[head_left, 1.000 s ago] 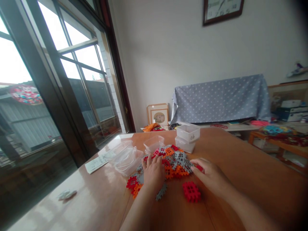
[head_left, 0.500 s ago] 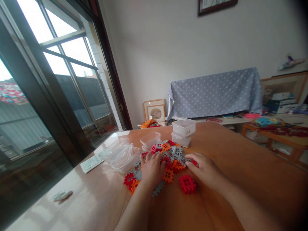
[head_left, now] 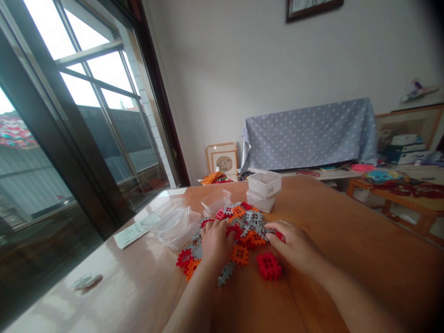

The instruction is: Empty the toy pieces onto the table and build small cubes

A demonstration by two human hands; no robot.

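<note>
A pile of red, orange and grey notched, lattice-faced plastic building blocks [head_left: 253, 222] lies on the wooden table. My left hand [head_left: 217, 240] rests at the pile's left side with its fingers curled down among the pieces; a red block shows beside the thumb, but the fingertips are hidden. At the right edge of the pile, my right hand [head_left: 291, 238] has thumb and fingers closed around a red block [head_left: 280, 236], of which only a small part shows. The fingertips also reach grey pieces. Nearer to me, a thick red block [head_left: 269, 266] sits apart, right of an orange piece [head_left: 240, 255].
Two stacked clear plastic boxes [head_left: 261, 202] stand behind the pile. More clear containers and lids [head_left: 180, 226] lie to the left, near a paper card [head_left: 130, 236] and a small crumpled item [head_left: 86, 281]. The table [head_left: 347, 222] reaches toward a cloth-covered shelf.
The fingers of my left hand have gone from spread to curled among the blocks. My right hand keeps nearly the same place and hold. The view has shifted slightly.
</note>
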